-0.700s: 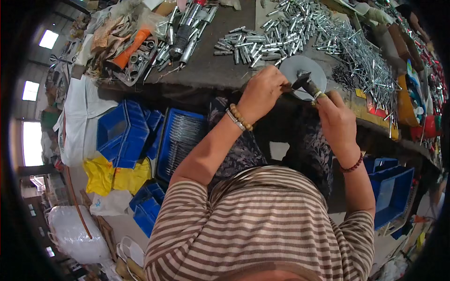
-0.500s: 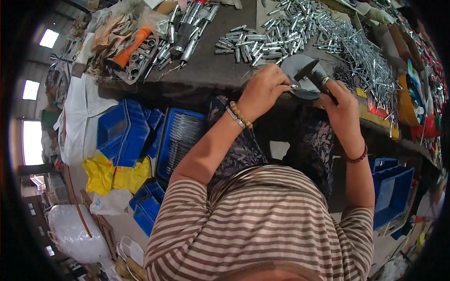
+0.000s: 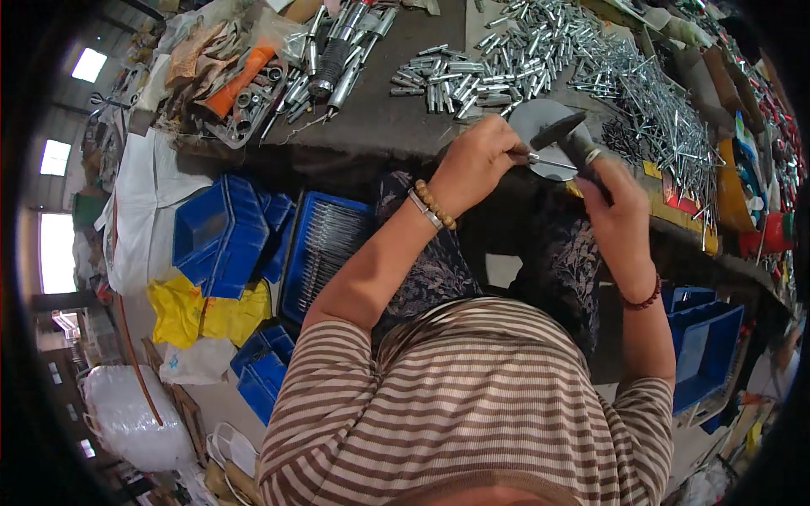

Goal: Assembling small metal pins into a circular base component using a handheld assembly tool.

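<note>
My left hand (image 3: 483,162) pinches a slim metal rod (image 3: 553,163) at the near edge of a round grey metal disc (image 3: 525,118). The rod points right, toward my other hand; its left end is hidden by my fingers. My right hand (image 3: 620,192) is wrapped round the handle of a small dark hammer (image 3: 560,131). The hammer's head hangs over the disc, just above the rod, and I cannot tell whether they touch. Beyond the disc lie many short silvery metal tubes (image 3: 468,76). A heap of thin metal rods (image 3: 666,110) spreads to their right.
Power tools (image 3: 331,72), an orange-handled tool (image 3: 240,88) and rags crowd the bench's left. Below it stand a blue bin of thin metal pieces (image 3: 325,244), several other blue bins (image 3: 221,240) and yellow bags (image 3: 211,312). Another blue bin (image 3: 709,350) stands at lower right.
The hammer has turned, its head lying more level and slightly to the right. My right hand has shifted a little down and right. More of the rod shows between my hands.
</note>
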